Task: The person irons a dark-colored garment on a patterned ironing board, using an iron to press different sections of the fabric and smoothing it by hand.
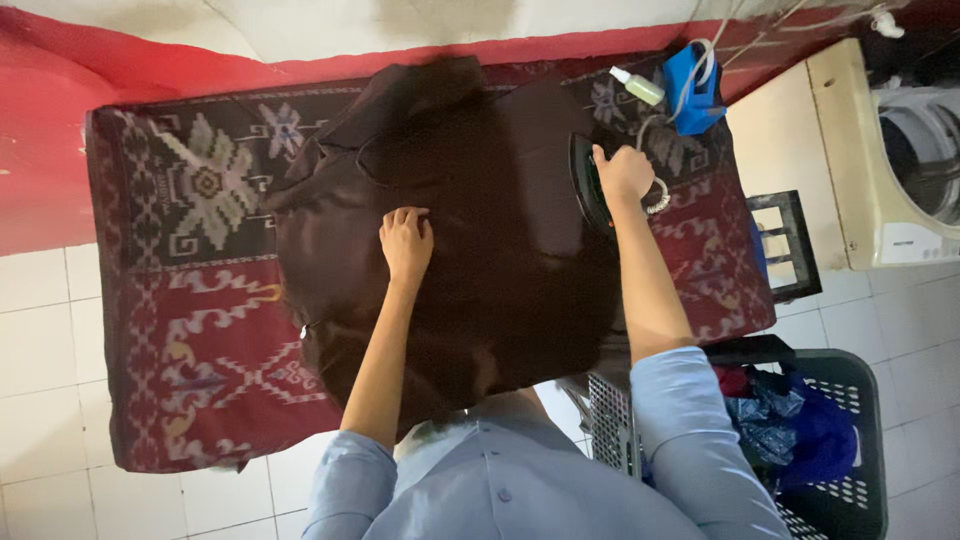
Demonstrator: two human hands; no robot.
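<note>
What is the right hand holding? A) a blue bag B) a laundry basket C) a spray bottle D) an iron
D: the right hand grips the handle of the dark iron, which sits on the dark brown garment, while the left hand lies flat on the cloth.

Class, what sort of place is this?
Probably a home laundry corner: a white washing machine, a dark plastic basket of clothes, and a black iron on a dark brown garment.

A dark brown garment (470,230) lies spread flat, a black iron (588,185) standing at its right edge.
</note>
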